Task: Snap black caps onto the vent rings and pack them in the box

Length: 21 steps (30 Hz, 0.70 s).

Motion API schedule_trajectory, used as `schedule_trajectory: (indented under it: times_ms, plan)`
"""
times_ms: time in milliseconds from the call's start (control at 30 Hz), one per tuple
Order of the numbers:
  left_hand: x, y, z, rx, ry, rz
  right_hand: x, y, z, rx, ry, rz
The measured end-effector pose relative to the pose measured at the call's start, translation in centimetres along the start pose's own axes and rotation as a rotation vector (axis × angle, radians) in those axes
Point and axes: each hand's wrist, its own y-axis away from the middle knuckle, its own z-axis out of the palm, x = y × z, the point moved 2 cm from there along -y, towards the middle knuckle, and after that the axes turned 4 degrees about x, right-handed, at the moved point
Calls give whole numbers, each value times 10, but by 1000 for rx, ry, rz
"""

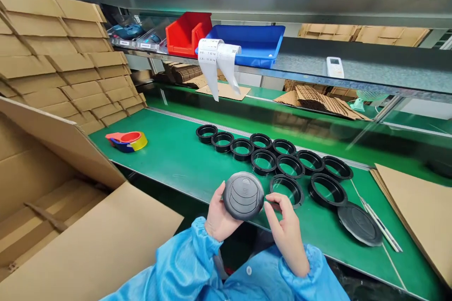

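Note:
My left hand [223, 216] grips a round black air vent [243, 196] from its left side and underneath, with the slatted face turned up. At the vent's right edge is my right hand [286, 230]. Its thumb and index finger are curved with a small gap between them, and nothing shows in them. Whether the fingertips touch the vent is hard to make out. Just beyond the right hand lies a black ring [299, 197]. Several more black rings [263, 172] sit in rows on the green work surface [169, 155]. A flat black round piece [360, 224] lies at the right.
A tape dispenser [127, 141] lies on the left. An open cardboard box [95, 244] stands at the near left, with stacked cartons [67, 56] behind. Thin white sticks [381, 225] and cardboard sheets [416, 211] are at right. A shelf holds a red bin [187, 33] and blue tray [247, 42].

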Motion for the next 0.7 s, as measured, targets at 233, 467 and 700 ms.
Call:
schedule_trajectory:
  times_ms: [233,467,700]
  plan:
    - [-21,-8,7,-98,34,-62,-2,-19,-8,-61,164,-235]
    - [-41,-32,16,-108,45,-118,10,-38,-30,-96,214,-187]
    - [-61,-57,31,-69,81,-110,15,-62,-58,-214,101,-153]
